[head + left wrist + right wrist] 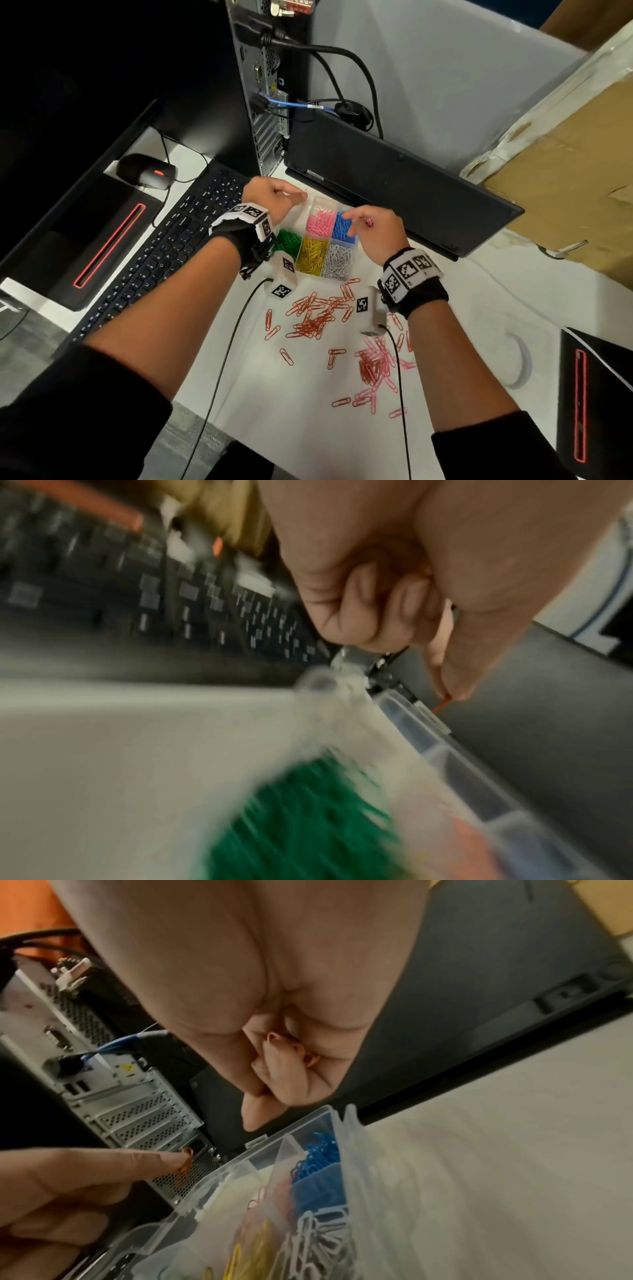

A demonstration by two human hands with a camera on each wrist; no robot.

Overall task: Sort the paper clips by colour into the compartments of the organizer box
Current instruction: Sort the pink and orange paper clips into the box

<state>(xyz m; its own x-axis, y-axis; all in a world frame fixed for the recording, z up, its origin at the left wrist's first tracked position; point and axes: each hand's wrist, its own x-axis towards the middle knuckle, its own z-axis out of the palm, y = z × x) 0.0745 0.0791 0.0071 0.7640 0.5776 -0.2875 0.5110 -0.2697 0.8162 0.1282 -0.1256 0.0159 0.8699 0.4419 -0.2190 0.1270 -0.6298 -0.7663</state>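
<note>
White desk (462, 308), grey partition (428, 68), dim light.

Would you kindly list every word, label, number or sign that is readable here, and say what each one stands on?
No text here can be read as words.
Black keyboard: white key legends, too small to read.
White wristband markers: black-and-white square codes, no letters.
Grey computer tower: yellow warning sticker, too blurred to read.
Black monitor: label strip on its lower edge, illegible.

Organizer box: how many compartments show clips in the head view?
5: far row, pink clips and blue clips; near row, green clips, yellow clips and white clips. The left hand may hide another compartment.
</note>
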